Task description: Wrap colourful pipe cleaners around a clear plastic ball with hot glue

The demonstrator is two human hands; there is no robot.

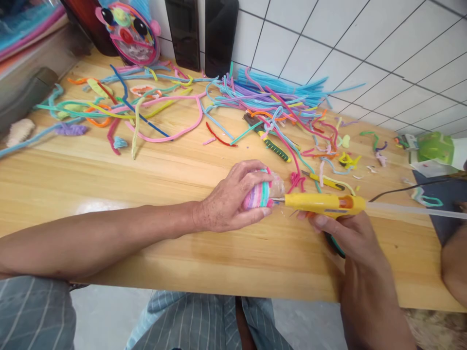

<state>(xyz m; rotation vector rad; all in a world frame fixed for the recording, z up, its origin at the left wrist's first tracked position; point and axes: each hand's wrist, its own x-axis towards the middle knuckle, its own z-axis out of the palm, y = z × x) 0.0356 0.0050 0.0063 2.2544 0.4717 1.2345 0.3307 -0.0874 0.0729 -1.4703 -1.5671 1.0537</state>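
My left hand (235,197) is wrapped round a small clear plastic bottle (261,190) ringed with pink, purple, white and teal pipe cleaner. The bottle lies on its side, its bare clear end facing right. In my right hand (350,231) is a yellow hot glue gun (314,203), its metal tip against or very near the wrapped edge of the bottle. A glue stick (408,209) sticks out of the gun's back. Part of the bottle is hidden under my left fingers.
Pliers (275,148) and a yellow utility knife (330,183) lie beyond my hands. A heap of pipe cleaners (284,92) is against the tiled wall, with two phones (221,36) upright nearby. A decorated pink face (133,36) stands back left. Another person's arm (456,262) shows at the right edge.
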